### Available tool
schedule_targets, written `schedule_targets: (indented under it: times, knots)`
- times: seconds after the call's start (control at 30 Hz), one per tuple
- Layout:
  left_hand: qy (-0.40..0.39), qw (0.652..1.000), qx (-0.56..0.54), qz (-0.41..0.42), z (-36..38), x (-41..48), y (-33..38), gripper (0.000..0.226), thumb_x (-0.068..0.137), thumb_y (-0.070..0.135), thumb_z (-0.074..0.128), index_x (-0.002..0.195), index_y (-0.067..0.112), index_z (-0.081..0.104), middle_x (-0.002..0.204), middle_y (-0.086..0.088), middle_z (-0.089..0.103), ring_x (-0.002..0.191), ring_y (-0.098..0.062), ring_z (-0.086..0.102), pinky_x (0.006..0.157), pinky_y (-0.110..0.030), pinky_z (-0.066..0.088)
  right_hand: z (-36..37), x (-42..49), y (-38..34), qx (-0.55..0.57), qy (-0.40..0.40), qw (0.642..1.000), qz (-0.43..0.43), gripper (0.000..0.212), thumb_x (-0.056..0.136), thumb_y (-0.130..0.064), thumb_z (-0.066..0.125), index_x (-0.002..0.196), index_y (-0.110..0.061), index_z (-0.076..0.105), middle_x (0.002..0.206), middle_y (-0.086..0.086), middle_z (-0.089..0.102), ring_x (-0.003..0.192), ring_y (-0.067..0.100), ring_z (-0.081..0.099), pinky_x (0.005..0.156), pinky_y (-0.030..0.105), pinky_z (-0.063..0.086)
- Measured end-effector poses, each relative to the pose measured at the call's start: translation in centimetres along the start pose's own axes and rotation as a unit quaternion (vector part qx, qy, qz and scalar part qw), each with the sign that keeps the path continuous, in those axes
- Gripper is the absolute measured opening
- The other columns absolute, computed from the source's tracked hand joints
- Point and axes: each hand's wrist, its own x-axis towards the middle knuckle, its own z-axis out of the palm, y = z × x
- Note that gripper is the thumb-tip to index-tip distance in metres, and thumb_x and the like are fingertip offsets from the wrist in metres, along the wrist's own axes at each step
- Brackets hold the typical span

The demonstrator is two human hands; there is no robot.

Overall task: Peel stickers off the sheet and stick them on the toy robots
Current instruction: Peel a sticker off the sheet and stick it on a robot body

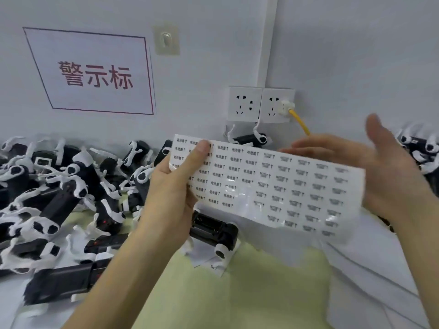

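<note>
- White sticker sheet [268, 184], printed with rows of small black labels, hangs in the air in front of me above the surface [213, 293], sloping down to the right. A few spots near its lower middle look bare and glossy.
- The left hand [175, 184] grips the sheet's left end. I see the thumb pressed on the printed face near the top corner, with the fingers tucked behind.
- The right hand [380, 172] is spread wide, fingers straight and pointing left behind the sheet's top edge, thumb up. Its palm is at the sheet's right edge, but the blur keeps me from telling whether they touch.
- Black-and-white toy robots [59, 186] lie in a tangled heap on the left of the pale green surface, reaching back to the wall.
- A lone robot [213, 230] lies on the surface just under the sheet, on a paper scrap [209, 260].
- Other robots [420, 143] show at the far right behind the right hand.
- On the wall I see a sign [92, 72] with a red frame and red characters, a small hook [166, 40], and two sockets [244, 103]. The right one takes a white plug [286, 106] on a yellow cable.
- A large white paper [356, 269] covers the right of the surface.
</note>
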Motion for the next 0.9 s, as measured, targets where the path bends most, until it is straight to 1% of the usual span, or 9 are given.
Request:
schedule_targets:
  times: [0.07, 0.13, 0.2, 0.3, 0.4, 0.5, 0.67, 0.8, 0.9]
  knots:
    - [0.027, 0.999, -0.004, 0.022, 0.1, -0.1, -0.3, 0.035, 0.071, 0.032, 0.079, 0.099, 0.013, 0.07, 0.099, -0.006, 0.08, 0.092, -0.019, 0.078, 0.068, -0.026, 0.061, 0.6, 0.5, -1.4, -0.076, -0.086, 0.993, 0.02, 0.073, 0.065, -0.075, 0.071, 0.115, -0.022, 0.079, 0.13, 0.012, 0.07, 0.124, 0.031, 0.065, 0.091, 0.04, 0.059]
    - [0.044, 0.998, -0.009, 0.038, 0.2, -0.2, -0.5, 0.027, 0.071, 0.032, 0.079, 0.092, 0.016, 0.071, 0.095, -0.005, 0.08, 0.088, -0.018, 0.078, 0.066, -0.025, 0.061, 1.0, 0.9, -1.0, -0.156, -0.03, 0.987, -0.027, 0.042, 0.064, -0.04, 0.083, 0.104, -0.029, 0.081, 0.115, 0.005, 0.077, 0.114, 0.028, 0.07, 0.076, 0.027, 0.06]
    - [0.048, 0.998, -0.002, 0.045, 0.2, -0.2, -0.5, 0.027, 0.07, 0.034, 0.078, 0.09, 0.017, 0.071, 0.094, -0.005, 0.08, 0.087, -0.018, 0.078, 0.064, -0.026, 0.061, 1.1, 1.2, -1.2, -0.233, 0.009, 0.969, -0.078, 0.029, 0.07, -0.028, 0.088, 0.098, -0.031, 0.081, 0.104, 0.0, 0.079, 0.097, 0.017, 0.075, 0.072, 0.02, 0.058]
    - [0.032, 0.998, 0.016, 0.049, 0.1, -0.1, -0.5, 0.02, 0.071, 0.035, 0.077, 0.083, 0.02, 0.075, 0.095, -0.006, 0.08, 0.087, -0.018, 0.078, 0.065, -0.026, 0.061, 1.5, 1.1, -0.6, -0.218, 0.058, 0.963, -0.15, 0.017, 0.077, -0.031, 0.074, 0.092, -0.031, 0.082, 0.092, 0.001, 0.08, 0.082, 0.011, 0.075, 0.065, 0.017, 0.055]
    - [0.023, 0.998, 0.016, 0.053, 0.0, -0.1, -0.2, 0.024, 0.073, 0.035, 0.076, 0.089, 0.018, 0.073, 0.096, -0.005, 0.08, 0.088, -0.017, 0.078, 0.067, -0.026, 0.061, 1.9, 1.0, -1.3, -0.2, 0.057, 0.966, -0.152, 0.029, 0.077, -0.027, 0.081, 0.106, -0.031, 0.079, 0.097, 0.006, 0.08, 0.081, 0.017, 0.076, 0.064, 0.021, 0.057]
    - [0.027, 0.998, 0.047, 0.044, 0.0, -0.1, -0.1, 0.034, 0.072, 0.037, 0.077, 0.097, 0.015, 0.073, 0.097, -0.002, 0.08, 0.086, -0.013, 0.077, 0.068, -0.024, 0.059, 2.0, 1.1, -1.3, -0.225, 0.1, 0.945, -0.218, 0.022, 0.078, -0.021, 0.079, 0.097, -0.031, 0.079, 0.089, 0.001, 0.08, 0.08, 0.014, 0.076, 0.068, 0.021, 0.058]
    - [0.103, 0.981, 0.159, 0.043, -0.8, 0.4, 0.2, 0.048, 0.07, 0.034, 0.083, 0.114, 0.022, 0.067, 0.113, -0.003, 0.073, 0.101, -0.012, 0.069, 0.096, -0.033, 0.049, 2.4, 0.8, -2.1, -0.23, 0.166, 0.909, -0.305, 0.02, 0.085, -0.017, 0.076, 0.093, -0.035, 0.075, 0.087, -0.008, 0.079, 0.086, 0.011, 0.075, 0.076, 0.023, 0.057]
    - [0.096, 0.975, 0.194, 0.038, -1.3, 0.9, 1.4, 0.027, 0.096, 0.026, 0.065, 0.123, 0.021, 0.067, 0.117, -0.002, 0.075, 0.111, -0.019, 0.07, 0.109, -0.048, 0.048, 2.5, 0.3, -2.6, -0.189, 0.139, 0.929, -0.287, 0.017, 0.078, -0.024, 0.075, 0.093, -0.032, 0.074, 0.085, -0.006, 0.078, 0.081, 0.011, 0.073, 0.072, 0.023, 0.057]
    - [0.055, 0.981, 0.187, 0.006, -1.3, 0.9, 2.0, 0.031, 0.102, 0.038, 0.051, 0.119, 0.02, 0.07, 0.113, -0.004, 0.076, 0.114, -0.028, 0.069, 0.11, -0.054, 0.045, 2.3, 0.0, -3.0, -0.136, 0.097, 0.948, -0.27, 0.015, 0.077, -0.023, 0.076, 0.091, -0.03, 0.074, 0.083, -0.005, 0.077, 0.076, 0.011, 0.072, 0.069, 0.024, 0.057]
